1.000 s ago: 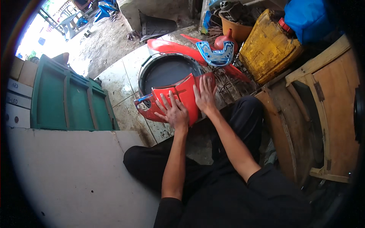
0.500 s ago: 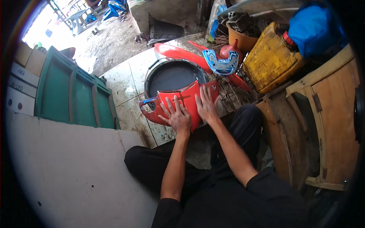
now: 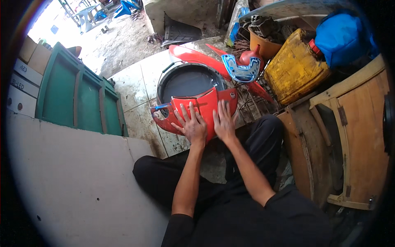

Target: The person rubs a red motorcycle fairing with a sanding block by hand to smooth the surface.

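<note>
A glossy red motorcycle fairing panel (image 3: 209,108) leans against the near rim of a black basin (image 3: 162,88) of dark liquid. My left hand (image 3: 194,128) lies on the middle of the panel, its fingers spread. Right of it, my right hand (image 3: 224,124) rests flat on the panel with fingers stretched out. Neither hand grips anything. Beyond the basin's right side lie a longer red panel (image 3: 197,57) and a blue-and-silver cover piece (image 3: 242,71).
White tiles (image 3: 135,88) lie under the basin. To the right are a yellow jerrycan (image 3: 294,68), a blue bag (image 3: 341,39), an orange bucket (image 3: 263,44) and a wooden frame (image 3: 362,144). On the left stand a green panelled cabinet (image 3: 61,90) and a white board (image 3: 78,177).
My right hand has slid slightly down the red panel toward me. The left hand stays in nearly the same place. The view has shifted a little.
</note>
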`<act>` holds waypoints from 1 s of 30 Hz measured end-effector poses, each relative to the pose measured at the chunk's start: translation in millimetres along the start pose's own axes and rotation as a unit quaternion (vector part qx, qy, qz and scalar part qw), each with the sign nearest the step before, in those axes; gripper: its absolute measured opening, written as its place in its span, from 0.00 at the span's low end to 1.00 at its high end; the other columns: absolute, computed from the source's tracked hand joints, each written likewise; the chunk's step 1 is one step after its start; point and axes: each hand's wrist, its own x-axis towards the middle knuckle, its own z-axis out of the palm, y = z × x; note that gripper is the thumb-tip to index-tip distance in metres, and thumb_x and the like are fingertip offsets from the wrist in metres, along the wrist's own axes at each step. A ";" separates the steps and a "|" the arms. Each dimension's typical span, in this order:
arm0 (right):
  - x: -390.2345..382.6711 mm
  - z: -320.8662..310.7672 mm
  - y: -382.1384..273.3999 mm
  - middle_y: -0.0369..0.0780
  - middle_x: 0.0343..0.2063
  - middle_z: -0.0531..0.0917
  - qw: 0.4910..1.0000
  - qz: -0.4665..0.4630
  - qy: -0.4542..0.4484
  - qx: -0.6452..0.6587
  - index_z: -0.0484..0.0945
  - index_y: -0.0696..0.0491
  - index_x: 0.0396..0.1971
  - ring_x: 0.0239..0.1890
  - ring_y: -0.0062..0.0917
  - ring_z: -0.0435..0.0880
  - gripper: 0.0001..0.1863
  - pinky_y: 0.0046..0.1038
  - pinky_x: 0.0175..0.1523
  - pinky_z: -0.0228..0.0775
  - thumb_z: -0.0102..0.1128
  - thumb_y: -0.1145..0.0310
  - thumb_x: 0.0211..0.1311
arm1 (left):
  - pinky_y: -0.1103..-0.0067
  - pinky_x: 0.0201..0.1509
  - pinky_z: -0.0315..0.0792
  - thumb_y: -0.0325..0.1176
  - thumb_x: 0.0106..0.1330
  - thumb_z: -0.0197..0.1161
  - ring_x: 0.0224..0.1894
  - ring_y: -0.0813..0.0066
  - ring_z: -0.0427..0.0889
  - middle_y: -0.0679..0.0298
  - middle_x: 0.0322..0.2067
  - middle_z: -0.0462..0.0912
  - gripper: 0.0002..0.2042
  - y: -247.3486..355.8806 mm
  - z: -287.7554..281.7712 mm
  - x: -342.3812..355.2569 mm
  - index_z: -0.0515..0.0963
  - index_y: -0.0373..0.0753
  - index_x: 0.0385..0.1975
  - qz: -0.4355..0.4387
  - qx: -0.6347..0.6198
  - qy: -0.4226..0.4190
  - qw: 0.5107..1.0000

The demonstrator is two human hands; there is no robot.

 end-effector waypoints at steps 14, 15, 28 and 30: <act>-21.1 -1.4 -7.7 0.40 0.76 0.53 0.996 0.058 -0.041 0.048 0.55 0.50 0.74 0.78 0.38 0.45 0.35 0.71 0.71 0.28 0.32 0.44 0.76 | 0.35 0.71 0.35 0.44 0.74 0.47 0.77 0.45 0.46 0.58 0.75 0.55 0.24 -1.3 1.2 0.5 0.67 0.53 0.70 -0.003 0.013 0.006 1.000; -15.1 -0.4 -10.2 0.40 0.76 0.53 0.997 0.047 -0.026 0.047 0.55 0.50 0.74 0.78 0.38 0.45 0.35 0.71 0.71 0.28 0.32 0.44 0.77 | 0.34 0.71 0.35 0.44 0.75 0.46 0.77 0.46 0.45 0.58 0.75 0.55 0.24 -2.5 0.5 0.5 0.67 0.53 0.70 -0.004 0.016 0.006 1.000; 2.7 -1.1 -4.0 0.41 0.74 0.59 0.999 0.021 0.029 0.040 0.62 0.52 0.71 0.77 0.39 0.51 0.34 0.70 0.71 0.23 0.32 0.45 0.77 | 0.35 0.71 0.37 0.44 0.75 0.46 0.78 0.48 0.46 0.59 0.74 0.56 0.24 2.0 -0.8 -0.8 0.67 0.53 0.70 0.005 0.024 0.013 1.000; 22.9 -3.7 -3.8 0.41 0.73 0.60 0.999 0.012 0.033 0.031 0.62 0.52 0.71 0.77 0.40 0.51 0.33 0.69 0.71 0.23 0.32 0.46 0.77 | 0.35 0.71 0.37 0.43 0.75 0.47 0.78 0.47 0.46 0.59 0.75 0.55 0.24 6.2 -0.4 6.5 0.67 0.53 0.70 0.002 0.017 0.017 1.000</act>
